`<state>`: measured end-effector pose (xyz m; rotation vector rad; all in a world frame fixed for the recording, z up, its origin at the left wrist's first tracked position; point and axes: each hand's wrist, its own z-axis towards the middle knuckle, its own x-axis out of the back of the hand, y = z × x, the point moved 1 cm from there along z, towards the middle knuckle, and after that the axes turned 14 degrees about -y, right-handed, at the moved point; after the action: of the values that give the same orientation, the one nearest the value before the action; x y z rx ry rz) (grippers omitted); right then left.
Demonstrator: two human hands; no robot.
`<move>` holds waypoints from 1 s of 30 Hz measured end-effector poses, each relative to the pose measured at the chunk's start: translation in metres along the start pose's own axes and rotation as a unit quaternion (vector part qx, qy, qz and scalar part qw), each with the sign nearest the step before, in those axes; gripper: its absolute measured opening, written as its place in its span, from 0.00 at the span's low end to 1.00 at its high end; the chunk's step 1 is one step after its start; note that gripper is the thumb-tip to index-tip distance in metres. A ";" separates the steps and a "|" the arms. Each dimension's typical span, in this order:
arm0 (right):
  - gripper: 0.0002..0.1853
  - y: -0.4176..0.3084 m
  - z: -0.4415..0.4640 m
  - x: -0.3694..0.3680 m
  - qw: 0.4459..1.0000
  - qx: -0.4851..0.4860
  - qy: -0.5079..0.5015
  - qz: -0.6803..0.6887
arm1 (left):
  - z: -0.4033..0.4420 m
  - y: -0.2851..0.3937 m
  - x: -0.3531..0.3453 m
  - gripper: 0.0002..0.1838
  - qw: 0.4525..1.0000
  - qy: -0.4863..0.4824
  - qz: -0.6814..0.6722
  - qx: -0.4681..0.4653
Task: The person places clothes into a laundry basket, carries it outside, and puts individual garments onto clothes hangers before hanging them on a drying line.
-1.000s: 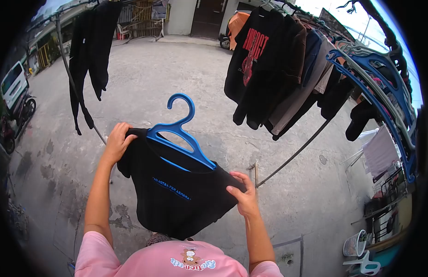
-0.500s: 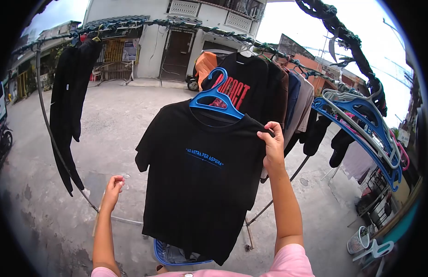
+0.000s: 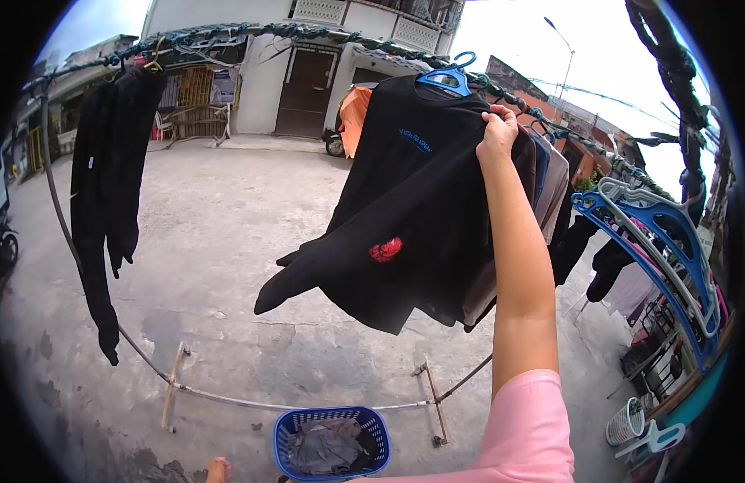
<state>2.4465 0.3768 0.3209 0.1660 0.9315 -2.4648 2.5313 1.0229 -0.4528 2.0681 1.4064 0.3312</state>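
head view: right hand (image 3: 499,135) pinches the black t-shirt (image 3: 421,121), its blue hanger (image 3: 446,80) up by the rail (image 3: 340,35); left hand (image 3: 218,470) hangs low, grip unclear. hanging seems underway; next calls for steady seating.

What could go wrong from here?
The right hand pinches the black shirt at one shoulder, not the blue hanger, so the shirt might slip off it. I can't tell whether the hook sits on the wrapped bar; if not, both could drop onto the concrete. The shirt also overlaps a red-printed black garment and might snag.
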 end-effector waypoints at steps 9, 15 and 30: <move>0.11 0.045 0.042 -0.036 0.995 -0.008 -0.022 -0.100 | 0.016 -0.053 -0.037 0.12 0.995 0.054 -0.076 0.028; 0.16 0.039 0.029 -0.033 0.963 -0.022 -0.129 -0.237 | 0.001 -0.060 -0.062 0.13 0.989 0.066 -0.123 0.048; 0.10 0.166 -0.430 0.124 0.683 -0.298 -0.623 -0.238 | -0.099 -0.019 -0.131 0.12 0.992 -0.064 0.092 0.064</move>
<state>2.3949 0.4983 -0.1373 -1.9070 1.0220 -1.7270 2.4130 0.9427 -0.3699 2.2878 1.1913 0.1834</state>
